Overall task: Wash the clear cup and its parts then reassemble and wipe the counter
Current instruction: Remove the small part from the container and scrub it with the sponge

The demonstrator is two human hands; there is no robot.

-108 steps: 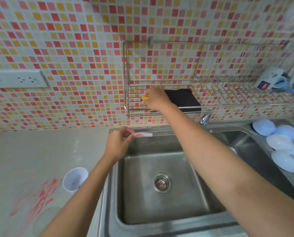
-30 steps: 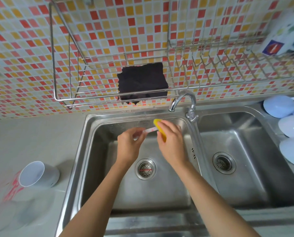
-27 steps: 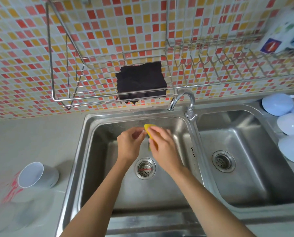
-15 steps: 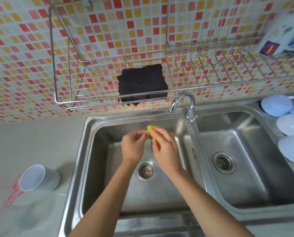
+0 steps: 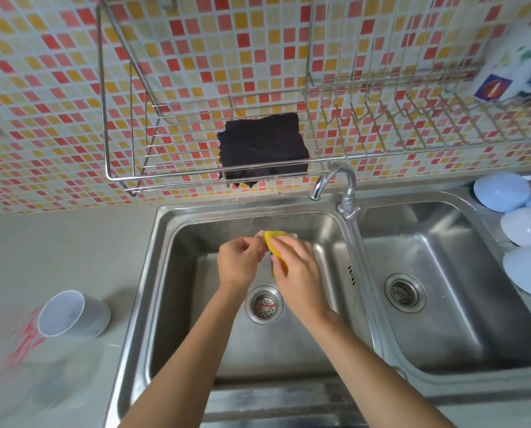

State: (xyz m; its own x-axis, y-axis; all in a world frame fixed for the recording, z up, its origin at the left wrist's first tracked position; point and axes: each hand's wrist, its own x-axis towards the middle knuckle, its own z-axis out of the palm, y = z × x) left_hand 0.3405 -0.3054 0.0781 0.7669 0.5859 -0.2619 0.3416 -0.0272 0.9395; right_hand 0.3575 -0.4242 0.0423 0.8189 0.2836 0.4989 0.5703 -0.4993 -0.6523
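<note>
Both hands are over the left sink basin [image 5: 326,242]. My right hand [image 5: 298,270] grips a yellow sponge [image 5: 275,239] folded around a thin pale straw; only the straw's tip [image 5: 293,234] shows past the sponge. My left hand [image 5: 239,267] pinches the straw's other end, which is hidden. A white inner cup [image 5: 73,316] lies on its side on the grey counter [image 5: 57,248] at the left. A clear cup with red print [image 5: 17,350] lies blurred at the lower left, next to the white one.
A curved tap [image 5: 335,183] stands between the two basins, spout over the left one. A wire rack [image 5: 128,168] on the tiled wall holds a dark cloth [image 5: 261,149]. Pale blue bowls [image 5: 502,193] sit upside down at the right. A white bottle [image 5: 511,72] rests in the rack.
My right hand took the yellow sponge from the rack and brought it down to the straw in my left hand. Over the last second the sponge has closed around the straw and slid along it.
</note>
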